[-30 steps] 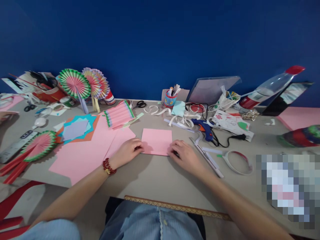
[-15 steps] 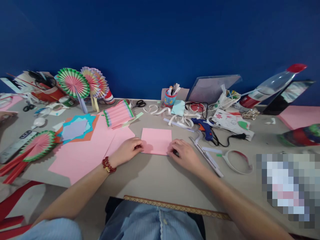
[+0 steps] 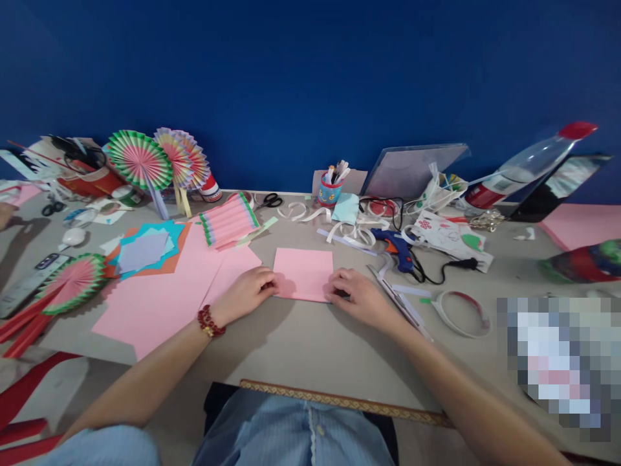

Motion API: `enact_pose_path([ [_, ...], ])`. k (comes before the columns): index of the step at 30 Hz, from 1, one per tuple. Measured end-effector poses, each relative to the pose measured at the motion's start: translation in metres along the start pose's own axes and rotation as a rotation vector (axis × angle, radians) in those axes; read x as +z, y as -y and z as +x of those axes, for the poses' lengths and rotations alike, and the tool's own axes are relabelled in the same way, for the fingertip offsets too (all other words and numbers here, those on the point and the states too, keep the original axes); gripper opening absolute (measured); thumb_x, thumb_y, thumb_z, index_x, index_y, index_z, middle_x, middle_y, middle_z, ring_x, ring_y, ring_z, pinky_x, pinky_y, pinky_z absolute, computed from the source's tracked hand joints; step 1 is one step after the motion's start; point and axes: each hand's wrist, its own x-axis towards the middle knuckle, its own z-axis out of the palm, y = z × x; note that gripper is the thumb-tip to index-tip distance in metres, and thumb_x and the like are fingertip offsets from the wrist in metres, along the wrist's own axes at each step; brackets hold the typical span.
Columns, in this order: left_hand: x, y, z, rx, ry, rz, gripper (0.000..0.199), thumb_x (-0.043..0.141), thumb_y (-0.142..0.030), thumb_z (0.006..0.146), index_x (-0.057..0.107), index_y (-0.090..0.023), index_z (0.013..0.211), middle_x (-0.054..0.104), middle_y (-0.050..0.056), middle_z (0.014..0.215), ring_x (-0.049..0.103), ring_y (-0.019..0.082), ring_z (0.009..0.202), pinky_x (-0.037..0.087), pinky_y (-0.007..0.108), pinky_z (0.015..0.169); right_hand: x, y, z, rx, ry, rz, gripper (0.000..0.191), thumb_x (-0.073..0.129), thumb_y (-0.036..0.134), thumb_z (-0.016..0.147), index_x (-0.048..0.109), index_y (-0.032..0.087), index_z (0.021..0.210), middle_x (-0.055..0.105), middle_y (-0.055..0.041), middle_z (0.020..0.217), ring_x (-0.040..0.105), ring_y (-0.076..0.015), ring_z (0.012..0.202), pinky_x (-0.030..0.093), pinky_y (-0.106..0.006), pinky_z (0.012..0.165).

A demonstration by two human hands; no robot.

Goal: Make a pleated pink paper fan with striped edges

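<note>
A pink folded paper [image 3: 303,274] lies flat on the grey table in front of me. My left hand [image 3: 248,292], with a red bead bracelet at the wrist, has its curled fingers closed on the paper's left edge. On the opposite edge, near the lower right corner, the fingers of my right hand [image 3: 358,296] are bent and pinch the same paper. Larger pink sheets [image 3: 155,310] spread out to the left, under a stack of blue, orange and lilac papers [image 3: 143,251]. A pleated pink strip [image 3: 229,220] rests behind my left hand.
Beyond my right hand are a blue glue gun [image 3: 396,249], a utility knife [image 3: 400,303] and a tape ring [image 3: 462,314]. Black scissors [image 3: 272,200] and a pen cup [image 3: 330,188] stand behind. Paper fans [image 3: 140,160] are at left. Another person's hand [image 3: 6,215] shows far left.
Both my hands stay at the paper's edges, with my right hand shifted very slightly. At the far left, the other person's hand has moved a little.
</note>
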Motion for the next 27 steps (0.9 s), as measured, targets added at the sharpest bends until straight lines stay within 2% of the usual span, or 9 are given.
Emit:
enact_pose_path([
  [10,0.0016,0.0016,-0.0014,0.009,-0.012,-0.014,0.015,0.054,-0.027,0.096,0.061,-0.019,0.085,0.063,0.003,0.088,0.057,0.018,0.084,0.043,0.029,0.075,0.0012,-0.0012,-0.0009,0.010,-0.011,0.013,0.006,0.060,0.019,0.087,0.065,0.020,0.084,0.065,-0.0061,0.096,0.059,-0.0208,0.091,0.044,-0.033,0.084],
  [27,0.0043,0.0039,-0.0030,0.016,-0.028,-0.013,0.017,0.052,-0.028,0.097,0.061,-0.019,0.085,0.062,0.004,0.087,0.057,0.018,0.084,0.043,0.030,0.076,0.0019,0.0003,-0.0010,0.002,0.000,-0.034,0.007,0.059,0.022,0.089,0.065,0.020,0.085,0.065,-0.0075,0.099,0.058,-0.0225,0.094,0.044,-0.036,0.085],
])
